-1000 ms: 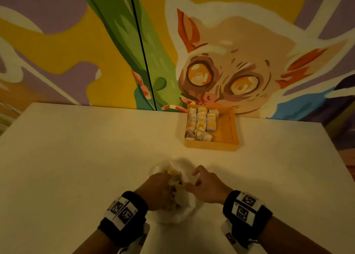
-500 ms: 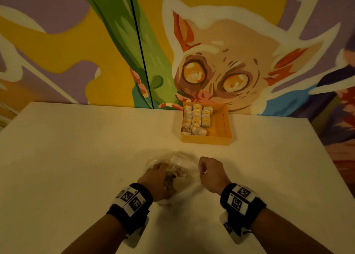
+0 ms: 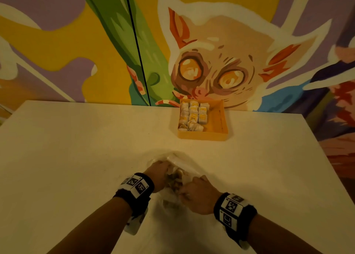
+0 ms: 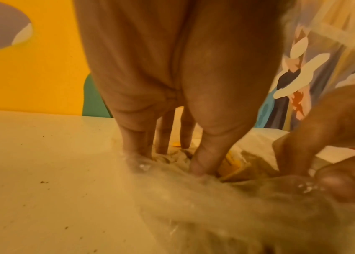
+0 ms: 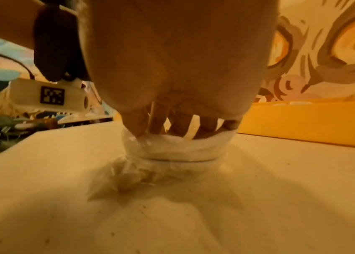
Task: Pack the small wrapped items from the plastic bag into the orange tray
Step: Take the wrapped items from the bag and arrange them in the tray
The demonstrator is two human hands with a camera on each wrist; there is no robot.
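Note:
A clear plastic bag (image 3: pixel 173 164) with small wrapped items (image 3: pixel 175 178) lies on the white table (image 3: pixel 76 157) near me. My left hand (image 3: pixel 159 171) reaches into the bag, thumb and fingertips (image 4: pixel 200 163) closing in the pile of wrapped items (image 4: pixel 233 168). My right hand (image 3: pixel 194 194) grips the bag's near edge, fingers curled round the bunched plastic (image 5: pixel 178 147). The orange tray (image 3: pixel 217 123) stands at the table's far edge, with several wrapped items (image 3: pixel 193 117) in rows along its left side. In the right wrist view, the tray's wall (image 5: pixel 302 120) shows beyond the fingers.
A painted wall (image 3: pixel 211 52) rises directly behind the tray. The table's right edge (image 3: pixel 299 157) runs close to the tray's side. Both wrists carry black bands with marker tags (image 3: pixel 137 184). Cluttered cables (image 5: pixel 0 134) lie off the table's left edge.
My right hand, which stood apart to the right of the bag half a second ago, has come back and gripped the bag's near edge. The left hand stays in the bag.

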